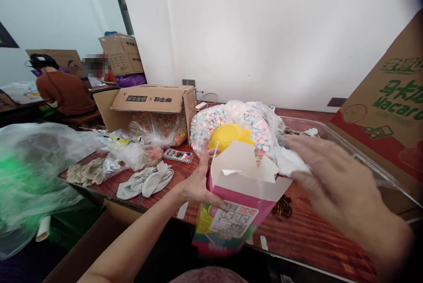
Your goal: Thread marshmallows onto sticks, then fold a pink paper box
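The open carton (pixel 243 195) stands on the table (pixel 310 234) before the candy bag (pixel 231 126) (scoop (pixel 228 135) on top), cardboard box (pixel 155 107) behind-left.

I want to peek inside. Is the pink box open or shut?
Open. The pink box has its white top flaps standing up and spread apart. The left hand grips its side; the right hand is beside it, blurred.

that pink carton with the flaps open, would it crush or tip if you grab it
The carton looks like thin card, so it would probably dent under a hard squeeze. Its flaps stand open, so the top gives little stiffness. The left hand grips one side with it tilted; it seems light.
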Motion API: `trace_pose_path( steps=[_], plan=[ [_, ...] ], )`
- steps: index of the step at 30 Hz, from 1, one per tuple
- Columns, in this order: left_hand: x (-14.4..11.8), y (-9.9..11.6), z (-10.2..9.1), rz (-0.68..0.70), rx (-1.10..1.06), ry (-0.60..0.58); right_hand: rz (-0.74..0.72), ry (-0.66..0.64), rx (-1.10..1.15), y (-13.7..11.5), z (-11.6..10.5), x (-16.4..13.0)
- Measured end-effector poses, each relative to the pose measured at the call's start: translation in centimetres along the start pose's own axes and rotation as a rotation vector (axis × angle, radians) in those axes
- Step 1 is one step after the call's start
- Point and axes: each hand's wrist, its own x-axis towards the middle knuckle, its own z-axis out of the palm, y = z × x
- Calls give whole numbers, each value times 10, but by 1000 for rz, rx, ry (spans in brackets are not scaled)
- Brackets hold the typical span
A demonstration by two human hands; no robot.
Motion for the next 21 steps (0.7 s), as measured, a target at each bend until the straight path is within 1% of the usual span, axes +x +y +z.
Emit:
trace_pose_path(
  steps=[2,3,5,6,8,10,12,14,16,17,19,21],
  plan=[
    [2,-9,2,44,32,-3,-84,-168,-35,-22,11,2],
    [0,-13,4,68,44,-4,-78,-248,-46,-31,19,2],
    [-8,-23,7,93,69,17,-23,-360,-4,-44,31,3],
    [-14,-27,8,93,90,35,13,-426,61,-48,33,4],
    [-26,-32,10,115,139,70,61,-585,262,-50,31,11],
    [-36,-32,10,199,174,75,64,-729,444,-47,27,22],
    [-42,-27,10,283,195,46,29,-796,504,-46,31,33],
    [-45,-22,10,314,215,7,-6,-863,447,-49,45,38],
    [-46,-20,8,309,275,-21,-40,-906,296,-59,63,35],
    [-48,-20,7,312,322,-27,-61,-891,213,-65,70,32],
    [-50,-24,4,375,398,-3,-97,-786,103,-76,76,23],
    [-53,-30,0,465,401,38,-111,-674,134,-83,70,17]
  ],
)
